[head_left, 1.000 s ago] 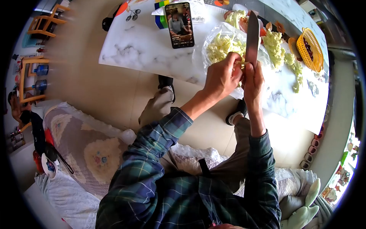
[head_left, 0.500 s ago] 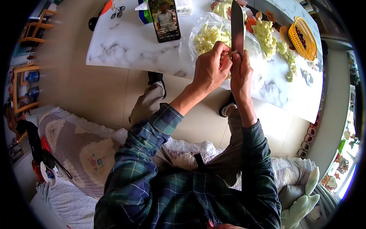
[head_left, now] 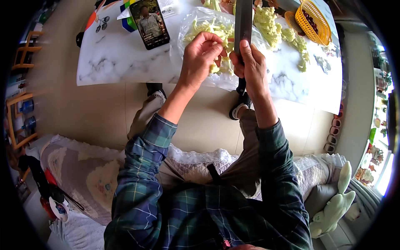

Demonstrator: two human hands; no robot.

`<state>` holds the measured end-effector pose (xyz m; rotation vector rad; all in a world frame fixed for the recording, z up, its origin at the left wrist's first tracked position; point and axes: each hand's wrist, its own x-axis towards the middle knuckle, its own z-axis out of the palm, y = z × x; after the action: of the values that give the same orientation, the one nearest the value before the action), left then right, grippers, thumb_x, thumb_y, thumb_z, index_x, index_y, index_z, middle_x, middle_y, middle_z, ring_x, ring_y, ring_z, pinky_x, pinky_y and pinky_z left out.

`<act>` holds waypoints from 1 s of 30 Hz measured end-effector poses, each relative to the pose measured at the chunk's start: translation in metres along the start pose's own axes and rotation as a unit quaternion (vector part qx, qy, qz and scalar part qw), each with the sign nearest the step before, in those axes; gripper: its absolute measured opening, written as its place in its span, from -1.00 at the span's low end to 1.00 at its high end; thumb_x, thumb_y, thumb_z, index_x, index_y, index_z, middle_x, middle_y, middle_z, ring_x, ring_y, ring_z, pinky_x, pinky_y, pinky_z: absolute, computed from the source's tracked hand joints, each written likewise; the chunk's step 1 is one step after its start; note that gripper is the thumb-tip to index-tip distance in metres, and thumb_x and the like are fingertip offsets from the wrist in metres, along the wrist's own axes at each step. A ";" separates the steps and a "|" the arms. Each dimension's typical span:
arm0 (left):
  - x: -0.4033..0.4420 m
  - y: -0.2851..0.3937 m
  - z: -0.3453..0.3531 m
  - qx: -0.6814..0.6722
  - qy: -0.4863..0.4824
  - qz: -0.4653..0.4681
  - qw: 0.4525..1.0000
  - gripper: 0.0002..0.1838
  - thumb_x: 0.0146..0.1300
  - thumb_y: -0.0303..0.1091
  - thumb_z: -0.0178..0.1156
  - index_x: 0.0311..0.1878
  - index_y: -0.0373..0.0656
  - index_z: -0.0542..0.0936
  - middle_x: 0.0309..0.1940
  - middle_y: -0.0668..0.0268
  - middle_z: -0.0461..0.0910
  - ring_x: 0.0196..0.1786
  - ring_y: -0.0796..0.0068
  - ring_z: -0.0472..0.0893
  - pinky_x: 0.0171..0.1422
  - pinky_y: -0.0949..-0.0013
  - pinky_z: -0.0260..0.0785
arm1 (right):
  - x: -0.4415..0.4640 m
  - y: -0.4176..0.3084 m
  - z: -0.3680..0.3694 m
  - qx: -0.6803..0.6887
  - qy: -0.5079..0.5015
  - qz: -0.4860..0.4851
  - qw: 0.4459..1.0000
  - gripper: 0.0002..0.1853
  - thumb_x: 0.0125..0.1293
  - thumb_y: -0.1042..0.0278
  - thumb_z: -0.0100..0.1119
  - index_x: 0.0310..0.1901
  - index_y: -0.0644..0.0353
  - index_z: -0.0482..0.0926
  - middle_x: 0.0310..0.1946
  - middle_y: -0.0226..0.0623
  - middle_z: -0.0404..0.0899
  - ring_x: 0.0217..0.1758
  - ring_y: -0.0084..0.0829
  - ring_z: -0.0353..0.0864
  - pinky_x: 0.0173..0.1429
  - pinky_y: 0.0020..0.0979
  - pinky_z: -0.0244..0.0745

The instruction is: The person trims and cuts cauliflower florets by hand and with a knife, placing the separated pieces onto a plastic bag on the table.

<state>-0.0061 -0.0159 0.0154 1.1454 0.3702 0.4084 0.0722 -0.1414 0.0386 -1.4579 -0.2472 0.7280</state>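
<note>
Knife (head_left: 243, 25) (long-bladed) in right hand (head_left: 254, 64), near cauliflower pieces (head_left: 209, 28).

A phone (head_left: 150, 25) glows — well apart lies a pale plush toy (head_left: 334, 209).

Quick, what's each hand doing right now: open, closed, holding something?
Left hand: partly curled; can't tell whether it holds anything.
Right hand: closed, holding the knife.

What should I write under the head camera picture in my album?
Knife in the right hand, left hand by a clear bag of pale vegetable pieces, with a phone nearby.
</note>
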 end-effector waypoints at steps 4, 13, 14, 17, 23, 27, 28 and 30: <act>0.004 0.002 -0.005 -0.048 0.050 0.010 0.998 -0.84 0.26 -0.43 0.16 -0.12 -0.24 0.51 -0.43 0.26 0.59 -0.45 0.61 0.49 -0.31 0.53 0.36 | 0.005 0.005 -0.004 0.011 0.017 -0.004 1.000 -0.56 0.50 0.00 -0.07 -0.04 0.28 0.55 -0.58 -0.47 0.40 -0.67 -0.76 0.14 -0.63 -0.65 0.02; 0.019 0.002 -0.018 0.119 0.077 -0.007 0.990 -0.55 0.37 -0.24 0.15 0.27 -0.17 0.41 -0.36 0.21 0.67 -0.52 0.67 0.45 -0.39 0.58 0.28 | 0.018 0.002 -0.031 -0.093 0.025 0.011 0.995 -0.56 0.47 0.02 0.00 -0.05 0.32 0.55 -0.57 -0.38 0.51 -0.69 -0.74 0.21 -0.65 -0.64 0.10; 0.019 0.000 -0.019 0.133 0.060 0.003 0.989 -0.51 0.37 -0.26 0.14 0.33 -0.15 0.37 -0.38 0.23 0.66 -0.52 0.67 0.45 -0.40 0.58 0.28 | 0.017 0.001 -0.033 -0.110 0.040 -0.004 0.993 -0.55 0.47 0.03 0.00 0.04 0.33 0.53 -0.57 -0.41 0.48 -0.69 -0.76 0.17 -0.64 -0.64 0.05; 0.016 -0.002 -0.018 0.123 0.087 0.027 0.988 -0.51 0.37 -0.29 0.11 0.34 -0.16 0.36 -0.44 0.28 0.64 -0.52 0.69 0.43 -0.41 0.58 0.26 | 0.016 -0.003 -0.040 -0.105 0.072 -0.034 0.991 -0.59 0.48 0.10 0.00 0.05 0.33 0.55 -0.59 -0.40 0.50 -0.68 -0.77 0.21 -0.65 -0.65 0.09; 0.013 -0.004 -0.016 0.223 0.076 0.011 0.972 -0.44 0.36 -0.34 0.10 0.42 -0.01 0.29 -0.47 0.43 0.58 -0.49 0.75 0.42 -0.42 0.61 0.26 | 0.011 -0.004 -0.037 -0.141 0.063 -0.024 0.988 -0.67 0.48 0.17 0.00 0.03 0.25 0.58 -0.61 -0.49 0.46 -0.67 -0.77 0.20 -0.63 -0.66 0.10; 0.009 0.000 -0.010 0.225 0.055 0.058 0.971 -0.70 0.41 -0.25 0.09 0.14 -0.09 0.54 -0.52 0.45 0.51 -0.44 0.73 0.47 -0.40 0.62 0.31 | 0.008 -0.011 -0.034 -0.130 0.052 -0.025 0.990 -0.68 0.48 0.19 0.00 0.02 0.25 0.58 -0.60 -0.53 0.41 -0.67 -0.79 0.18 -0.62 -0.68 0.07; 0.008 -0.002 -0.012 0.174 0.022 0.017 0.984 -0.74 0.42 -0.22 0.07 0.00 -0.17 0.58 -0.52 0.43 0.50 -0.45 0.70 0.46 -0.39 0.61 0.31 | 0.007 -0.011 -0.033 -0.126 0.049 -0.027 0.990 -0.68 0.48 0.18 0.01 0.03 0.26 0.57 -0.60 -0.54 0.39 -0.67 -0.80 0.16 -0.62 -0.68 0.04; 0.008 -0.010 -0.011 0.071 0.003 -0.024 0.997 -0.53 0.47 -0.04 -0.03 -0.25 -0.30 0.61 -0.52 0.39 0.50 -0.44 0.63 0.46 -0.34 0.54 0.32 | 0.004 -0.011 -0.029 -0.115 0.034 -0.020 0.993 -0.66 0.48 0.18 0.01 0.06 0.27 0.55 -0.60 -0.54 0.37 -0.67 -0.80 0.14 -0.62 -0.68 0.02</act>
<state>-0.0031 -0.0064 0.0017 1.2714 0.4360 0.3475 0.0953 -0.1620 0.0438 -1.6889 -0.3138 0.6311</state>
